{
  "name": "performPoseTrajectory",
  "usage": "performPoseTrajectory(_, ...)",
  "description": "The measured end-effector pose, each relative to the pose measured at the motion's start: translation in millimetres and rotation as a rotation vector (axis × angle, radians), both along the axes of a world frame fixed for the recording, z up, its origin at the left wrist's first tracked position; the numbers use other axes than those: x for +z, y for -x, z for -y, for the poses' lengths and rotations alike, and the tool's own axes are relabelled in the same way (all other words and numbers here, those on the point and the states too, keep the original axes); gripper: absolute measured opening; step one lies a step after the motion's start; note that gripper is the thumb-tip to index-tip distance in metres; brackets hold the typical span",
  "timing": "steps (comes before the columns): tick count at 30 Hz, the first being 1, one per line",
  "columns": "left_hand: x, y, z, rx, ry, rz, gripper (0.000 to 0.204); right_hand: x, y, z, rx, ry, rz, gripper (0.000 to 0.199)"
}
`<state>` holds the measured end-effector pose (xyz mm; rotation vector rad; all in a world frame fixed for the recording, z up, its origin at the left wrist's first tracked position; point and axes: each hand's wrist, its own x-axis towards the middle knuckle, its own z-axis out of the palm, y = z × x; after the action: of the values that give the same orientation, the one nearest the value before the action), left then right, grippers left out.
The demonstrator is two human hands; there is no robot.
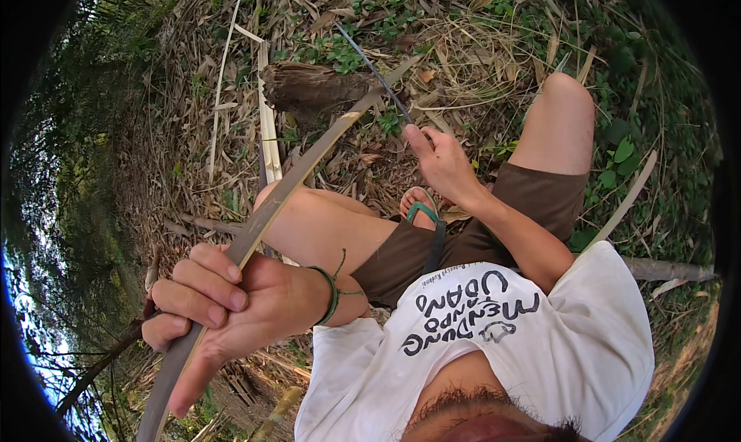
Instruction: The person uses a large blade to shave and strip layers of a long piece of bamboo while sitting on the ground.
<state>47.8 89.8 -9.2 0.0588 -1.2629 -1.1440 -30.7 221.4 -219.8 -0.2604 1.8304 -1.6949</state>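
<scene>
My left hand (224,303) is closed around a long, flat, grey-brown bamboo strip (309,160). The strip runs from the lower left up to the middle top, across my bare knee. A green cord sits on that wrist. My right hand (441,162) grips the handle of a knife with a thin dark blade (370,67). The blade points up and to the left and crosses the strip near its far end. I cannot tell whether the edge touches the strip. I sit on the ground in brown shorts and a white shirt.
A short dark stump (309,87) lies just beyond the strip. Pale split bamboo slats (267,137) lie beside it on dry leaves. My foot in a green-strapped sandal (421,209) is tucked under my right forearm. A grey pole (664,269) lies at the right among green plants.
</scene>
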Motion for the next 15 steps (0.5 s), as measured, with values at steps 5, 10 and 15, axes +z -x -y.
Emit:
performPoseTrajectory(5,-1,0,-1,-0.162,-0.030,-0.050,0.077,51,-21,-3,0.192,0.216,-0.286,0.053)
performPoseTrajectory(10,-13,15,9,0.000,-0.077,0.009,0.077,12,-2,4,0.100,0.061,-0.095,0.051)
performPoseTrajectory(15,-19,23,2,0.117,-0.098,-0.011,0.077,35,-13,7,0.196,0.196,-0.371,0.055)
